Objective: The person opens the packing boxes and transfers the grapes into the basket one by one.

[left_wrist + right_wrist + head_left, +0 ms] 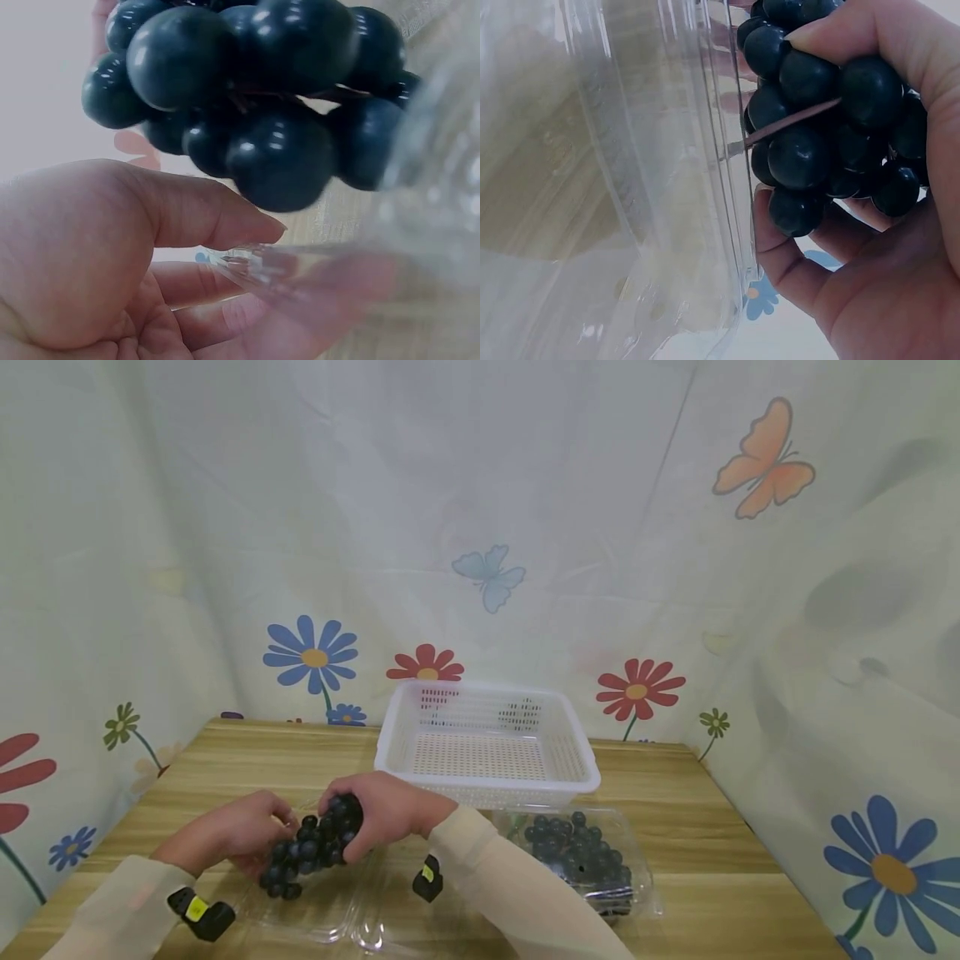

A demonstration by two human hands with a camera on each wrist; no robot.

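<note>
A bunch of dark grapes (303,852) is in my right hand (393,810), over an open clear plastic box (322,933) at the table's left front. In the right wrist view, thumb and fingers curl round the grapes (799,157), and a brown stem (795,124) sticks out toward the box wall (660,187). My left hand (251,831) is at the box's left side. Its thumb and fingers pinch the clear plastic edge (251,262) in the left wrist view, just below the hanging grapes (281,161). Part of the box is hidden behind the hands and grapes.
A white perforated basket (502,783) stands at the back middle of the wooden table (697,827). Right of my right forearm sits another clear box (637,843) with dark grapes (570,847) inside. A flower-printed curtain (480,485) hangs behind and at both sides.
</note>
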